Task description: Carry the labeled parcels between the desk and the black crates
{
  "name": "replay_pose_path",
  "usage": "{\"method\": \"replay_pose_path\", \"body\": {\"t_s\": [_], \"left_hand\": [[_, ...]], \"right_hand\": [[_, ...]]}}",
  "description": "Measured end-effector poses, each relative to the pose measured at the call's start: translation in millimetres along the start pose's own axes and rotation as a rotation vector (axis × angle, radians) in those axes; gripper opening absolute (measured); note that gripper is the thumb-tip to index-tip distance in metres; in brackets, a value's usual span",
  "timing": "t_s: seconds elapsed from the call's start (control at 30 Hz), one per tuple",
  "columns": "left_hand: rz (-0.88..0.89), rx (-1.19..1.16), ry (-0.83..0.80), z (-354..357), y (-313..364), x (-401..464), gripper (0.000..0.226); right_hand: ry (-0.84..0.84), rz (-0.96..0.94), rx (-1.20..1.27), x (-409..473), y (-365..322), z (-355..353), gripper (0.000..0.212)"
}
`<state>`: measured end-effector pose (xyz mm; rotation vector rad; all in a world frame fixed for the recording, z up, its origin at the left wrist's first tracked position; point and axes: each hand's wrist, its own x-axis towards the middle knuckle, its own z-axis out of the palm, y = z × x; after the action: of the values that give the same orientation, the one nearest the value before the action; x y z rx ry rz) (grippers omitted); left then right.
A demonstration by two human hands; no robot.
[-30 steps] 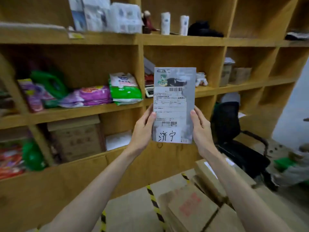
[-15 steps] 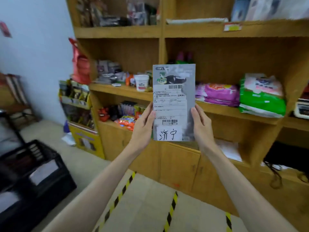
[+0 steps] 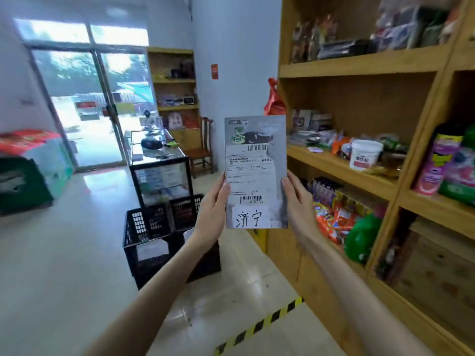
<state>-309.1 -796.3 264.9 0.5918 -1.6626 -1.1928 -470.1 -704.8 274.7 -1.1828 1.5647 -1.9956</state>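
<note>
I hold a flat grey parcel (image 3: 255,173) upright in front of me, its shipping label and a white handwritten tag facing me. My left hand (image 3: 212,213) grips its lower left edge and my right hand (image 3: 298,204) grips its lower right edge. Black plastic crates (image 3: 154,235) stand on the floor ahead, below and left of the parcel, partly hidden by my left forearm. A white sheet lies inside the nearest crate.
Wooden shelving (image 3: 365,160) full of packaged goods runs along the right. A glass display counter (image 3: 159,160) stands behind the crates, a wooden chair (image 3: 201,147) beside it. Glass doors (image 3: 84,98) are far left. Yellow-black floor tape (image 3: 259,327) crosses the tiles near me.
The view has swung left, from the shelving to the room with the crates and glass doors. The parcel stays held the same way in both hands.
</note>
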Motion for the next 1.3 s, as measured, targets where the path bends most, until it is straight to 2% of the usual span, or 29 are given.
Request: {"method": "replay_pose_path", "body": {"t_s": [0.17, 0.3, 0.47, 0.87, 1.03, 1.3], "left_hand": [[-0.017, 0.054, 0.101, -10.8, 2.4, 4.8, 0.039], [-0.074, 0.115, 0.206, -22.4, -4.0, 10.7, 0.042], [-0.115, 0.149, 0.286, -36.1, -18.4, 22.2, 0.047], [-0.122, 0.143, 0.310, -104.6, -82.0, 107.5, 0.046], [-0.113, 0.126, 0.262, -150.7, -110.5, 160.6, 0.048], [-0.109, 0.062, 0.261, -209.9, -153.4, 228.2, 0.047]], "right_hand": [[-0.140, -0.016, 0.104, 31.8, 20.7, 19.0, 0.034], [-0.219, 0.021, 0.114, 46.3, 36.9, 38.3, 0.044], [-0.280, 0.045, 0.182, 60.7, 49.7, 60.6, 0.032], [-0.351, 0.060, 0.158, 136.1, 93.8, 151.4, 0.039], [-0.331, 0.054, 0.132, 177.9, 107.7, 206.0, 0.024], [-0.322, 0.069, 0.113, 222.6, 135.4, 278.2, 0.027]]}}
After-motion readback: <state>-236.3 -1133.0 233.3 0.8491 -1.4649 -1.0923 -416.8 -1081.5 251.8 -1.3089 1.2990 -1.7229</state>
